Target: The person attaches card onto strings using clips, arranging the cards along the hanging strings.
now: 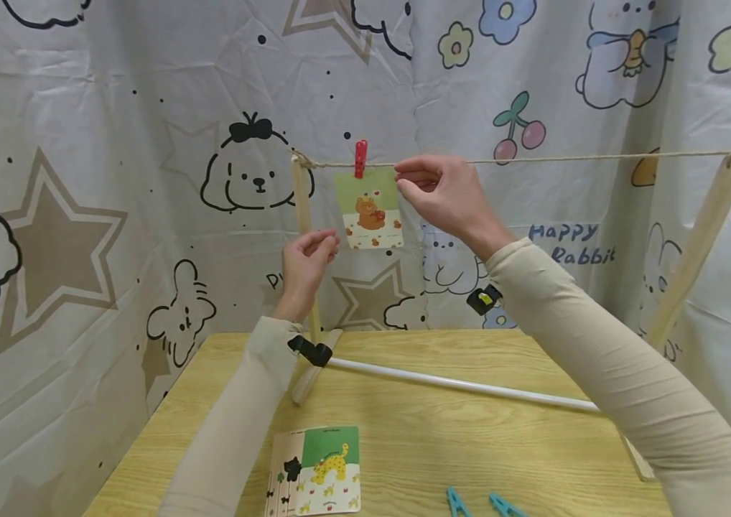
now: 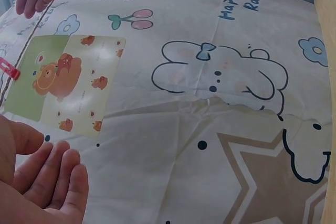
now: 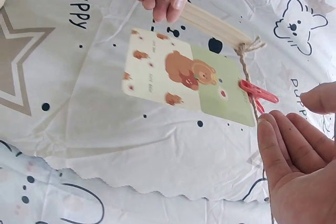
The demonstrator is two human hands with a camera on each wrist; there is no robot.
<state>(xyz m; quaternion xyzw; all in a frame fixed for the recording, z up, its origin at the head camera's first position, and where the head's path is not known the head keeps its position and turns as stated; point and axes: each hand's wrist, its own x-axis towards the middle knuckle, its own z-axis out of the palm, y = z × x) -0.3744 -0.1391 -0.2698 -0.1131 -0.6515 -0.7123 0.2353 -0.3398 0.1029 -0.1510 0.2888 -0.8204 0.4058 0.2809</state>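
Note:
A green and cream bear card (image 1: 375,228) hangs from a twine line (image 1: 572,156), held at its top edge by a red clothespin (image 1: 360,159). My left hand (image 1: 307,271) is beside the card's lower left corner, fingers loosely bent and holding nothing. Close to the upper right corner is my right hand (image 1: 448,192), its fingertips near the twine. In the right wrist view, the right hand (image 3: 299,156) has thumb and fingers apart with nothing between them. The left wrist view shows a gap between the left hand (image 2: 50,182) and the card (image 2: 79,85).
Wooden posts (image 1: 301,208) hold the twine at both ends, and a white rod (image 1: 456,383) runs low between them. On the table (image 1: 443,445) lie animal cards (image 1: 329,477) at front left and two blue clothespins (image 1: 457,502). A printed curtain (image 1: 146,86) hangs behind.

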